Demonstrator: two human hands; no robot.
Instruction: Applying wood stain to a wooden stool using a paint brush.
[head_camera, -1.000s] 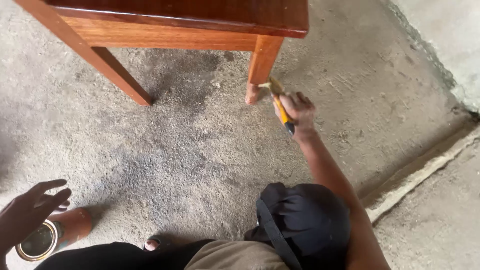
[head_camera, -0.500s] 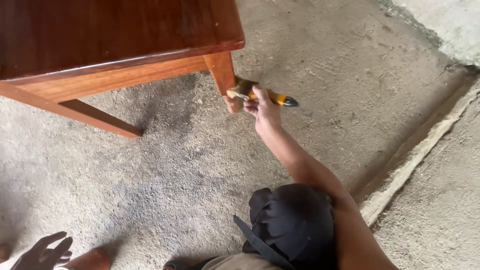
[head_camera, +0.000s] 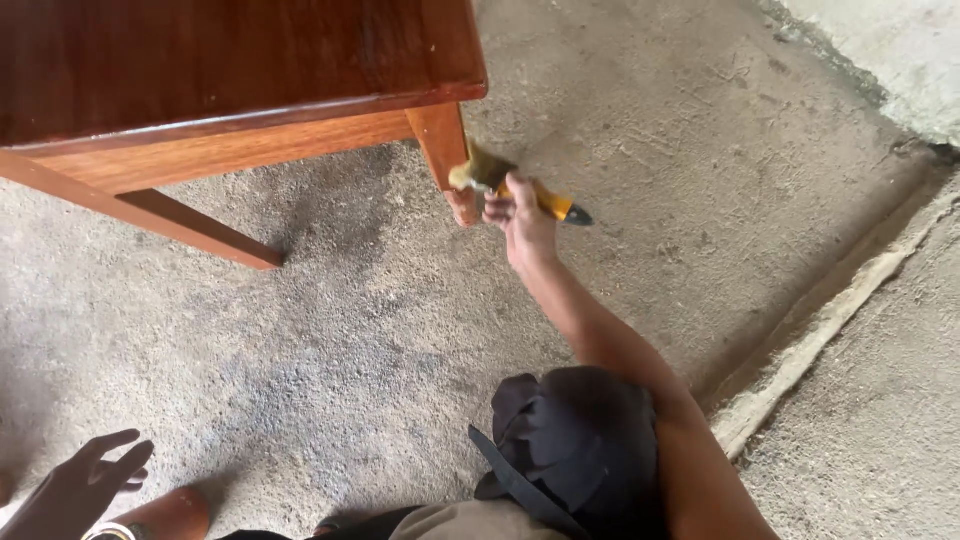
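Note:
My right hand (head_camera: 522, 222) is stretched forward and shut on a paintbrush (head_camera: 553, 207) with a yellow handle and a black tip. Its pale bristles press against the lower part of the front leg (head_camera: 445, 150) of a reddish-brown wooden table (head_camera: 230, 60). My left hand (head_camera: 85, 485) hovers at the lower left corner with its fingers spread and nothing in it. Right beside it stands a brown tin can (head_camera: 160, 515), mostly cut off by the frame edge. A black cap (head_camera: 575, 445) shows at the bottom, under my right arm.
The floor is rough grey concrete (head_camera: 330, 340). A second table leg (head_camera: 200, 230) slants across the left. A raised concrete ridge (head_camera: 820, 340) runs diagonally on the right, with a pale wall base (head_camera: 880, 60) at the top right.
The brush has gone from the foot of the table leg to higher up on it, and its handle now points right. The view has shifted, so the table fills more of the top and my left hand sits lower.

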